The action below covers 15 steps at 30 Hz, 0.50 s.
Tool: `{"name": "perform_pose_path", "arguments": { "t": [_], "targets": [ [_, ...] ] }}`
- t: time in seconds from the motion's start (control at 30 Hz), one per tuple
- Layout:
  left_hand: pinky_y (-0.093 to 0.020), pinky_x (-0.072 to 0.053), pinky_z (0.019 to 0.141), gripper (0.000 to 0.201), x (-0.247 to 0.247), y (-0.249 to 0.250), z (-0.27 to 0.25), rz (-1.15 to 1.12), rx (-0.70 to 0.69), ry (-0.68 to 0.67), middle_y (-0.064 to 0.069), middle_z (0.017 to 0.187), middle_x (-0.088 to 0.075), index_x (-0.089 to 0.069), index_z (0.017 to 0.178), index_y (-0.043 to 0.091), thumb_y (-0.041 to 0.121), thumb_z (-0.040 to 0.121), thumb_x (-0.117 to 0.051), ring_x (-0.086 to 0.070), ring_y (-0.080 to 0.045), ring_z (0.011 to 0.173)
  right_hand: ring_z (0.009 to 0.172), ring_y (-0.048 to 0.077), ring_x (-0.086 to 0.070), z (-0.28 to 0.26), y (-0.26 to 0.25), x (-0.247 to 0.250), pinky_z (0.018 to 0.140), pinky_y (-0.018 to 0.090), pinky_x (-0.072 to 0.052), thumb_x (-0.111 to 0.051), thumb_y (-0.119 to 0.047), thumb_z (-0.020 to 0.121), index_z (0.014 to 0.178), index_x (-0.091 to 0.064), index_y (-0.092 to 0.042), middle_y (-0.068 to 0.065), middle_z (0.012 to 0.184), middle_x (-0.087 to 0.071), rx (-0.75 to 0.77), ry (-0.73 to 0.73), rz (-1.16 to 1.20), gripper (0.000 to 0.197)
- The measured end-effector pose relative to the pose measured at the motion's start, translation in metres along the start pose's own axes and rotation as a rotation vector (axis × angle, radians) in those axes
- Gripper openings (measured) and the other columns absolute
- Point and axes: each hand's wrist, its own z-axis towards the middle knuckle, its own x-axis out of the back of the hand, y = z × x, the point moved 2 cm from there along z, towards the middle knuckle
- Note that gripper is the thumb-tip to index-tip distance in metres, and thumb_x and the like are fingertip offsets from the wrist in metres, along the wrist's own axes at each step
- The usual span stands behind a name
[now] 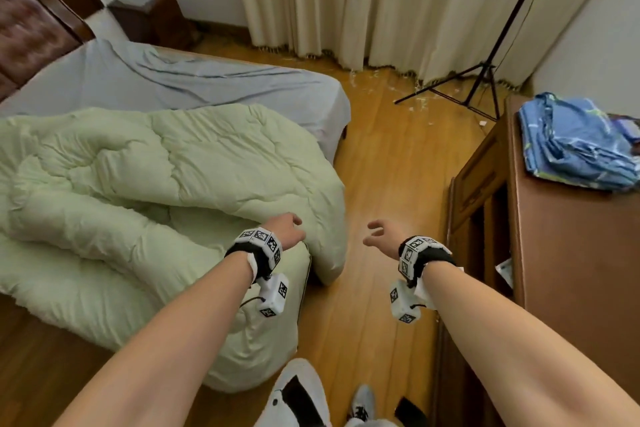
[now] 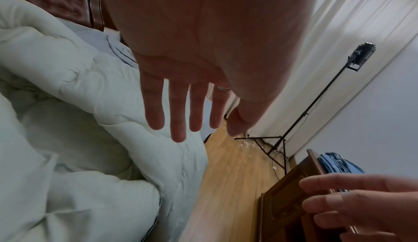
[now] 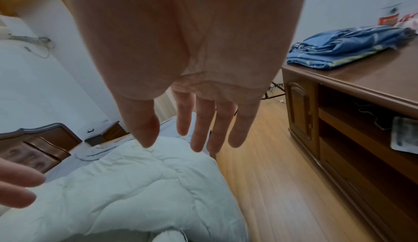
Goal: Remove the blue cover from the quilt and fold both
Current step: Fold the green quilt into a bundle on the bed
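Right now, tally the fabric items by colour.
Pale green: 1, the quilt heaped on the bed.
Blue: 1, the cover folded on the cabinet.
Grey: 1, the bed sheet.
Cream: 1, the curtain.
Total: 4.

My right hand [image 3: 192, 58] hung palm-down, fingers [image 3: 201, 124] straight and spread, holding nothing, above the quilt's [image 3: 135, 183] edge and the floor [image 3: 271, 174]. Quilt was bare, pale green, bunched on the bed [image 3: 68, 163]. Blue cover [image 3: 343, 49] sat folded on the cabinet [image 3: 373, 77] to the right, well apart from the hand. Left fingertips [image 3: 20, 179] poked in at the left edge, over the quilt. Headboard [image 3: 34, 147] far left.
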Motion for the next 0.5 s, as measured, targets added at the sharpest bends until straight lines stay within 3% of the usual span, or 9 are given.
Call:
{"name": "perform_pose_path", "arguments": {
  "t": [0.13,0.23,0.33,0.5],
  "targets": [
    [-0.031,-0.044,0.098,0.047,0.012,0.025,0.049,-0.035,0.066,0.054,-0.002,0.128,-0.060,-0.054,0.132,0.020,0.029,0.086,-0.059,-0.057,-0.022,0.116,0.116,0.026,-0.058,0.065,-0.012,0.041,0.100,0.042,-0.047,-0.071,-0.036,0.087,0.138,-0.048,-0.019,0.009,0.135,-0.056,0.042,-0.022,-0.028,0.059],
    [-0.034,-0.043,0.102,0.049,0.016,0.031,0.097,-0.055,0.098,0.083,-0.002,0.134,-0.056,-0.054,0.132,0.024,0.033,0.084,-0.059,-0.055,-0.021,0.121,0.121,0.028,-0.055,0.121,-0.022,0.066,0.095,0.035,-0.045,-0.068,-0.035,0.090,0.142,-0.045,-0.014,0.013,0.140,-0.051,0.038,-0.074,-0.052,0.060],
    [-0.038,-0.043,0.103,0.050,0.019,0.034,0.157,-0.109,0.155,0.103,-0.003,0.140,-0.051,-0.054,0.132,0.026,0.036,0.083,-0.059,-0.054,-0.022,0.122,0.124,0.028,-0.053,0.188,-0.032,0.093,0.100,0.037,-0.043,-0.064,-0.038,0.093,0.143,-0.044,-0.011,0.013,0.141,-0.050,0.009,-0.125,-0.099,0.060],
    [-0.037,-0.050,0.091,0.053,0.031,0.054,0.255,-0.151,0.254,0.032,-0.005,0.123,-0.060,-0.051,0.134,0.027,0.040,0.083,-0.057,-0.063,-0.025,0.102,0.122,0.026,-0.055,0.311,-0.061,0.128,0.100,0.036,-0.042,-0.056,-0.051,0.094,0.139,-0.050,-0.013,0.009,0.136,-0.057,0.016,-0.170,-0.252,0.060]
  ]
}}
